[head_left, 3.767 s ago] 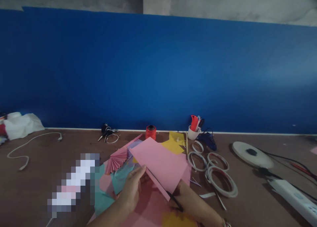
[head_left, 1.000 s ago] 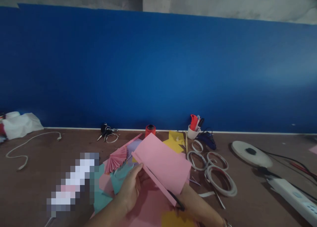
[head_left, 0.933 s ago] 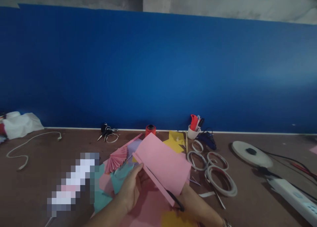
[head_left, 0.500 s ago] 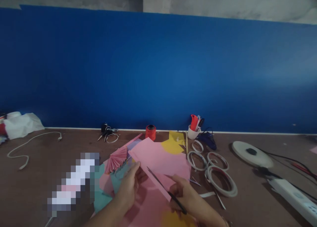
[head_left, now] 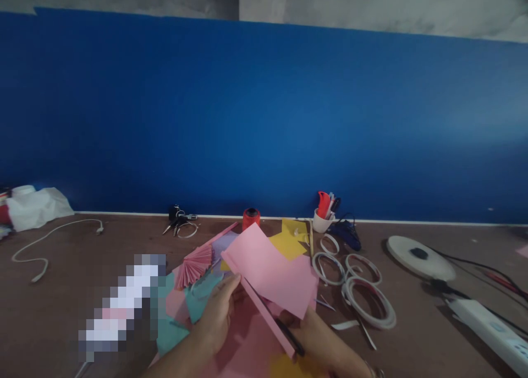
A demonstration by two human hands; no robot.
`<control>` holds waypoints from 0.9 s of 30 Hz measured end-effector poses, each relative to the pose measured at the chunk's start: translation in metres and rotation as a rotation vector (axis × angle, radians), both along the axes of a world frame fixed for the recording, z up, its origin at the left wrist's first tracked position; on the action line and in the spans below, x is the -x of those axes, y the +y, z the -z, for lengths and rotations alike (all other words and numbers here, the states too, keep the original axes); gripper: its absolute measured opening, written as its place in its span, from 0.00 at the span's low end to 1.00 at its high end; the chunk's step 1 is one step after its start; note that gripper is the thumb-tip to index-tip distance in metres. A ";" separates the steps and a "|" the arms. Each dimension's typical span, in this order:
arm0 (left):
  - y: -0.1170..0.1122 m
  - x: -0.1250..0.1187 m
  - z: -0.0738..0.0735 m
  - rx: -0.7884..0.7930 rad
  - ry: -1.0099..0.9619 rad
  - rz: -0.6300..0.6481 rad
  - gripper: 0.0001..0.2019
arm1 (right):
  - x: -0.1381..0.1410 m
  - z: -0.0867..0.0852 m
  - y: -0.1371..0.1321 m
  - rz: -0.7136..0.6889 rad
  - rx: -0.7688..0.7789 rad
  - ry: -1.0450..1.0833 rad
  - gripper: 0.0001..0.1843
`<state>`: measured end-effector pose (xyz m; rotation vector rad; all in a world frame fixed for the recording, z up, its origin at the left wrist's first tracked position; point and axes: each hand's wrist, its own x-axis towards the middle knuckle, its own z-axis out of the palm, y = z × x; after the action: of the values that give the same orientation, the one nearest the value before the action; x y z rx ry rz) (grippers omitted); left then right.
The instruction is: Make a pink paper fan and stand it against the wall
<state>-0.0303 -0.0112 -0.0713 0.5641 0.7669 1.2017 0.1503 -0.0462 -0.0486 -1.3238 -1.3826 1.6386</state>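
My left hand [head_left: 216, 317] is closed on the near left edge of a pink paper sheet [head_left: 272, 270], which is lifted off the floor and tilted. My right hand [head_left: 325, 348] grips black-handled scissors [head_left: 284, 331] whose blades run along the sheet's lower edge, where a narrow strip is parting from it. More pink, teal and yellow sheets [head_left: 251, 356] lie under both hands. A pleated pink paper fan [head_left: 193, 265] lies just left of the held sheet.
Several white tape rings [head_left: 369, 301] lie to the right, with a white cup of tools [head_left: 324, 215], an orange thread spool [head_left: 251, 218] and keys [head_left: 178, 221] along the blue wall. A white cable [head_left: 45, 240] lies left, a power strip [head_left: 490, 328] and round white base [head_left: 418, 257] right.
The sheet dipped flat half a second ago with the scissors on top, then tilted up again; the blades now sit along its lower edge, and the cut strip is longer.
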 end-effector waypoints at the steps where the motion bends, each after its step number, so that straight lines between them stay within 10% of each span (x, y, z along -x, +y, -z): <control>1: -0.001 0.000 0.000 -0.023 0.018 0.013 0.13 | 0.001 0.000 0.000 -0.002 -0.007 0.012 0.07; 27: -0.008 -0.008 -0.009 0.002 0.091 0.028 0.13 | 0.003 0.005 0.000 -0.101 0.053 0.112 0.25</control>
<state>-0.0225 -0.0194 -0.0625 0.6288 0.8349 1.1556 0.1471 -0.0457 -0.0534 -1.1894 -1.3674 1.7995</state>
